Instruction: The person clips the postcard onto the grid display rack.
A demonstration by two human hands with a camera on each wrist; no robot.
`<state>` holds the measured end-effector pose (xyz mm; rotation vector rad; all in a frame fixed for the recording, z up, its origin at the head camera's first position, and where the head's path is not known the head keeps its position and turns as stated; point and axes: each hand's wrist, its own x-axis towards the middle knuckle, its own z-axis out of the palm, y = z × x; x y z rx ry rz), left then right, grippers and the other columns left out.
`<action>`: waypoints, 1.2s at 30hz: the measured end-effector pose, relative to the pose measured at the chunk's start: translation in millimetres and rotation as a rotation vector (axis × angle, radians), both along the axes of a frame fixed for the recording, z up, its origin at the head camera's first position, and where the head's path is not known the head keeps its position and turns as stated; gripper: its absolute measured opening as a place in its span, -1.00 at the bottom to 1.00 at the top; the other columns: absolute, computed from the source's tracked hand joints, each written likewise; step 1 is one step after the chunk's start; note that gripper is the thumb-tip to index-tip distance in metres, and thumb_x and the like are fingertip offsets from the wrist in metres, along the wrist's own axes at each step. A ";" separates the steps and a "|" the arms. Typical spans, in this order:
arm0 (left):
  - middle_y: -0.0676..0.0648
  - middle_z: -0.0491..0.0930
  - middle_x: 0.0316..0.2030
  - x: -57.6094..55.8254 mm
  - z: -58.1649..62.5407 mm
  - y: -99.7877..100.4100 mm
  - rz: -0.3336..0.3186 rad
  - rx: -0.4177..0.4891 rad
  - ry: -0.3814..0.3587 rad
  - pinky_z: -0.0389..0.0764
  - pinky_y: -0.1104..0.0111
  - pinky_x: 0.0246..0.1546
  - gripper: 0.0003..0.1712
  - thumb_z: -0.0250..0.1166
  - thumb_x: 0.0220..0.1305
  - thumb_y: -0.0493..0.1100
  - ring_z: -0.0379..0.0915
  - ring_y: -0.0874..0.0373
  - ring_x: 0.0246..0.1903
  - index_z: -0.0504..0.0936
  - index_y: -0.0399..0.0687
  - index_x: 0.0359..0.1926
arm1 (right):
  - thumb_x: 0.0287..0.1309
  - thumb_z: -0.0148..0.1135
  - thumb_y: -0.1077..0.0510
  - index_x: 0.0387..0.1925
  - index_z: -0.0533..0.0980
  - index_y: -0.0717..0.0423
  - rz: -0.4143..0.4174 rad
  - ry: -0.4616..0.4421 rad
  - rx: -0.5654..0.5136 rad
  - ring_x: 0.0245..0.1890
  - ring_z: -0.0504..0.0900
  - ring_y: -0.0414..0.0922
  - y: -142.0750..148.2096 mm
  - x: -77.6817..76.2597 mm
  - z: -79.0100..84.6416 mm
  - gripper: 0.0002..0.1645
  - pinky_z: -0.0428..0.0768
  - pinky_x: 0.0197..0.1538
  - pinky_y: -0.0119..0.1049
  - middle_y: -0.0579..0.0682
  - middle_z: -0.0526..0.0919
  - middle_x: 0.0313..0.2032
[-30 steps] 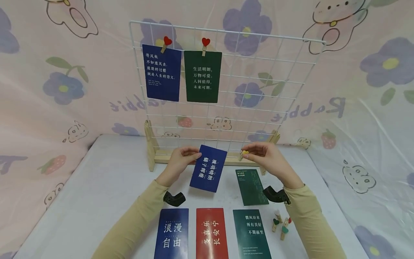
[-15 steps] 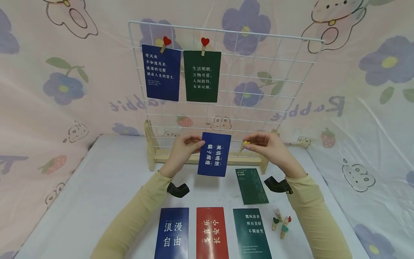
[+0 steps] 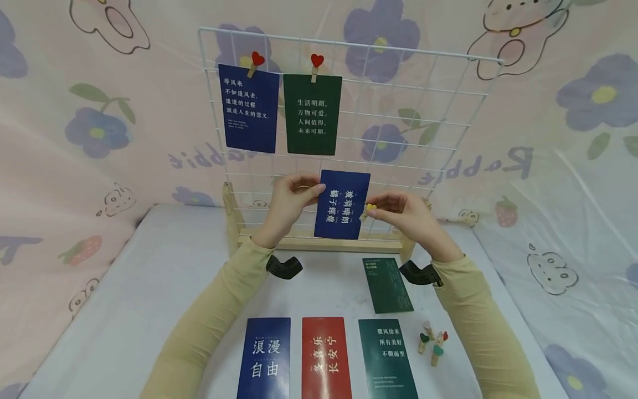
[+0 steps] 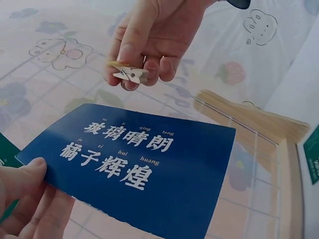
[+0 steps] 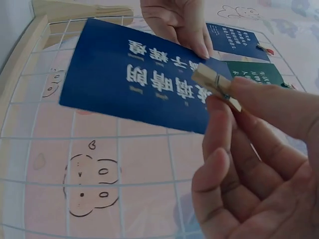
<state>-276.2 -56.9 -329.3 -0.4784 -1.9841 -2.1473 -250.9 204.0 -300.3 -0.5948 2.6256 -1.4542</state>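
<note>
My left hand (image 3: 291, 202) pinches a blue card (image 3: 335, 224) by its left edge, in front of the lower part of the white wire grid (image 3: 394, 133). The card's white lettering runs sideways in the head view. Between thumb and fingers, my right hand (image 3: 406, 216) pinches a small wooden clothespin (image 5: 213, 79) with a yellow top piece. In the left wrist view the clothespin (image 4: 130, 73) is just beyond the card's far edge. Higher on the grid, a blue card (image 3: 249, 111) and a green card (image 3: 313, 116) hang from clothespins with red hearts.
Wooden feet (image 3: 230, 216) hold the grid up on the white table (image 3: 149, 288). Flat on it lie a blue card (image 3: 264, 354), a red card (image 3: 326, 338) and two green cards, one (image 3: 386, 285) farther back. Several heart clothespins (image 3: 435, 354) lie at right.
Both hands have risen toward the grid. The held blue card has moved up and right and straightened from its tilt. The clothespin has come up to the card's right edge in the head view.
</note>
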 end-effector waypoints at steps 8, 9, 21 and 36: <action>-0.18 0.60 -0.23 -1.9 17.6 3.2 0.025 0.041 0.012 0.65 0.30 -0.18 -0.79 0.35 0.18 -0.34 0.60 0.06 -0.25 0.63 -0.34 -0.15 | 0.24 0.27 0.13 -0.04 0.56 0.23 0.016 0.041 -0.043 -0.18 0.63 -0.03 -2.6 -5.3 9.8 -0.68 0.61 -0.07 -0.30 0.08 0.66 -0.16; -0.18 0.61 -0.23 -1.9 18.8 3.5 0.027 0.041 0.016 0.65 0.31 -0.18 -0.79 0.35 0.18 -0.34 0.60 0.06 -0.25 0.64 -0.34 -0.15 | 0.24 0.27 0.14 -0.04 0.56 0.23 0.012 0.039 -0.050 -0.18 0.63 -0.04 -2.4 -5.8 10.6 -0.68 0.62 -0.09 -0.30 0.08 0.66 -0.16; -0.16 0.60 -0.25 -4.6 29.8 6.1 0.046 0.019 0.075 0.66 0.31 -0.20 -0.78 0.34 0.19 -0.32 0.58 0.05 -0.26 0.65 -0.31 -0.12 | 0.16 0.34 0.16 -0.09 0.58 0.26 -0.012 0.067 -0.136 -0.22 0.66 -0.10 -1.8 -6.4 18.4 -0.69 0.61 -0.13 -0.37 0.04 0.68 -0.20; -0.14 0.60 -0.25 -6.8 38.4 6.3 0.053 0.053 0.091 0.65 0.31 -0.18 -0.81 0.34 0.19 -0.33 0.57 0.06 -0.24 0.63 -0.32 -0.16 | 0.16 0.34 0.18 -0.11 0.58 0.28 -0.003 0.070 -0.172 -0.19 0.66 -0.04 0.9 -8.9 19.5 -0.70 0.61 -0.10 -0.35 0.02 0.67 -0.21</action>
